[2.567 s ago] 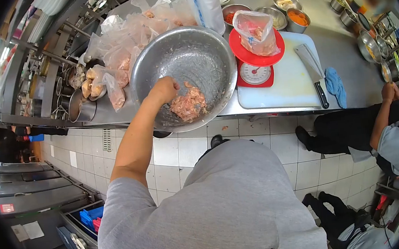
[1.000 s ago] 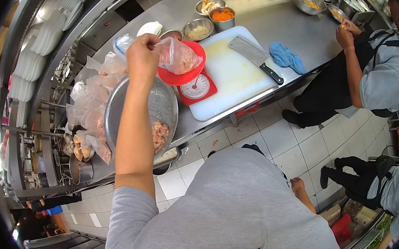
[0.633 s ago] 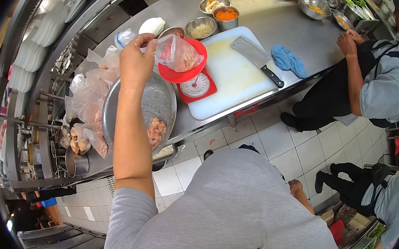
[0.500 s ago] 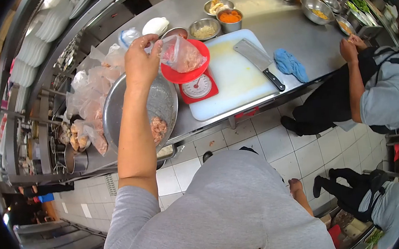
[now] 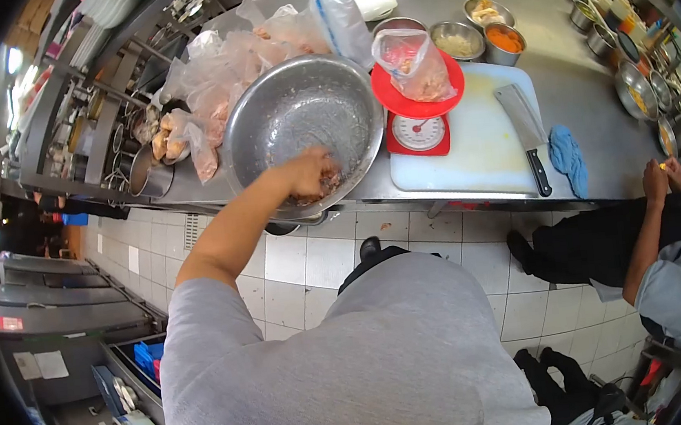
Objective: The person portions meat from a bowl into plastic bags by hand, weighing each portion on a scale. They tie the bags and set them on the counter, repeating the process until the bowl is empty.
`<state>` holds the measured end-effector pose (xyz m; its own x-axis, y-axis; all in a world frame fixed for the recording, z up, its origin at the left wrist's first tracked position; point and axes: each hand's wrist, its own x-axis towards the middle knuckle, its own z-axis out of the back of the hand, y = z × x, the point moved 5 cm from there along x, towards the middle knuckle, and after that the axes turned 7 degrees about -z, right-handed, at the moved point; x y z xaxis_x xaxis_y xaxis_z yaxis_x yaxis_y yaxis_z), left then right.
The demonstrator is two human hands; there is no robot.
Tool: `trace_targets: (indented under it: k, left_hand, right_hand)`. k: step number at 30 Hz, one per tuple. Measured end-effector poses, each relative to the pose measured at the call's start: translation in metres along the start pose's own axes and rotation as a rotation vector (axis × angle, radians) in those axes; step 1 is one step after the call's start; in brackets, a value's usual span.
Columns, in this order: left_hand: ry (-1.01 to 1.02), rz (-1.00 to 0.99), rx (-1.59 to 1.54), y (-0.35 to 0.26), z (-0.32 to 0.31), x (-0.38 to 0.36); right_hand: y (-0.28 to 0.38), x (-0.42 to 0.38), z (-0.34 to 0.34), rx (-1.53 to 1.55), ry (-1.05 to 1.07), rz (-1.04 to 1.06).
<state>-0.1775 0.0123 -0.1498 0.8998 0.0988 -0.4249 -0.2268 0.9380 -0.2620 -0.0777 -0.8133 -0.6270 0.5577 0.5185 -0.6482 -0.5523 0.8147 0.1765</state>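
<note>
Left hand [image 5: 310,174] is down inside the big round steel mixing bowl [image 5: 266,121], fingers curled onto the pinkish raw chopped meat [image 5: 330,184] at the bowl's near rim; how firmly they grip it I cannot tell. The right hand is out of view. Just right of the bowl, a clear plastic bag of meat [image 5: 413,66] sits on the red kitchen scale [image 5: 417,127]. Further right, a steel cleaver [image 5: 525,133] lies on the white cutting board [image 5: 486,145].
</note>
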Motion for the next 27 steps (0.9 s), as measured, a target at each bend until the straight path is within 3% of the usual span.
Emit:
trace_targets:
  k: [1,3,5,7,8,10,11,12,13,15,16,18,19,21,22,24,25,27]
  left_hand:
    - [-0.005,0.006,-0.009,0.012,-0.021,-0.001]
    - [-0.222,0.111,0.045,0.038,-0.038,-0.008]
    - [-0.176,0.214,0.001,0.064,-0.04,-0.012]
    - [-0.133,0.32,-0.043,0.088,-0.032,-0.023]
    - [-0.222,0.393,-0.17,0.103,-0.026,-0.033]
    - [-0.307,0.466,-0.303,0.113,-0.014,-0.054]
    - [-0.176,0.407,-0.377,0.104,-0.008,-0.063]
    - [-0.046,0.348,-0.45,0.095,-0.002,-0.072]
    - [-0.043,0.349,-0.458,0.092,0.007,-0.08]
    - [0.047,0.337,-0.501,0.089,0.016,-0.087]
    - [0.055,0.33,-0.501,0.099,0.011,-0.084]
    - [-0.327,0.552,-0.446,0.141,0.002,-0.078]
    - [-0.325,0.543,-0.441,0.15,-0.015,-0.067]
    - [-0.55,0.547,-0.311,0.163,-0.029,-0.046]
    - [-0.547,0.534,-0.303,0.153,-0.028,-0.037]
    - [-0.337,0.38,-0.502,0.117,-0.038,-0.015]
    - [-0.332,0.369,-0.494,0.106,-0.036,-0.013]
    - [0.116,0.106,-0.1,0.072,-0.045,-0.009]
  right_hand:
    - [-0.002,0.003,0.004,-0.029,0.014,0.013]
    - [-0.009,0.005,0.013,-0.101,0.027,0.045]
    - [-0.015,0.01,0.02,-0.166,0.005,0.077]
    - [0.018,0.006,0.103,0.076,0.033,-0.178]
    - [0.035,0.003,0.148,0.196,0.024,-0.304]
    - [0.04,0.019,0.168,0.101,-0.026,-0.192]
    - [0.04,0.027,0.169,0.012,-0.075,-0.077]
    - [0.039,0.038,0.177,0.317,-0.097,-0.256]
    - [0.053,0.041,0.199,0.636,-0.176,-0.418]
    - [0.136,0.034,0.29,0.518,-0.389,-0.229]
    - [0.192,0.03,0.341,0.606,-0.441,-0.222]
    - [0.285,0.038,0.415,0.56,-0.612,0.104]
    - [0.342,0.029,0.457,0.379,-0.775,0.298]
    - [0.45,0.011,0.525,0.335,-0.784,0.612]
    - [0.491,0.006,0.54,0.249,-0.766,0.743]
    - [0.57,-0.018,0.564,0.172,-0.732,1.077]
    - [0.603,-0.022,0.567,0.156,-0.721,1.191]
    - [0.641,-0.023,0.56,0.14,-0.717,1.299]
